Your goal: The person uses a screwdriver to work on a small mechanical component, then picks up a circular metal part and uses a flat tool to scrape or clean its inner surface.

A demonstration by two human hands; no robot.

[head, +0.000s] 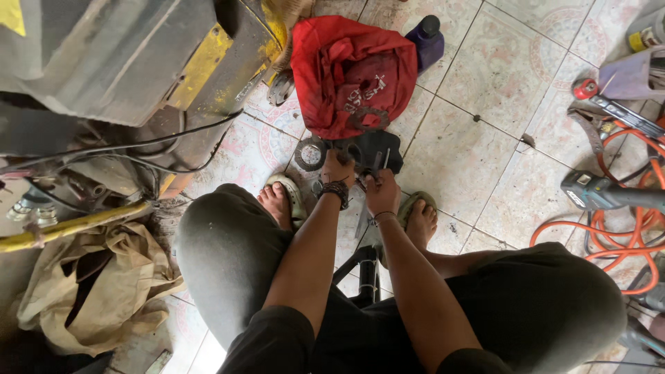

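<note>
I am squatting on a tiled floor, both arms reaching down between my knees. My left hand (336, 168) grips a dark metal machine part (370, 151) lying on the floor just below a red cloth (350, 73). My right hand (381, 192) is closed on a thin metal tool (376, 168) pressed against that same part. A round toothed disc (309, 154) lies to the left of the part, beside my left foot in a sandal (282, 201). A dark ring (368, 119) rests on the red cloth.
A big grey and yellow machine (131, 62) with cables fills the top left. A beige rag (97, 284) lies at lower left. An orange hose (623, 228), a black power tool (596, 192) and hand tools sit at right. A purple bottle (426, 41) stands behind the cloth.
</note>
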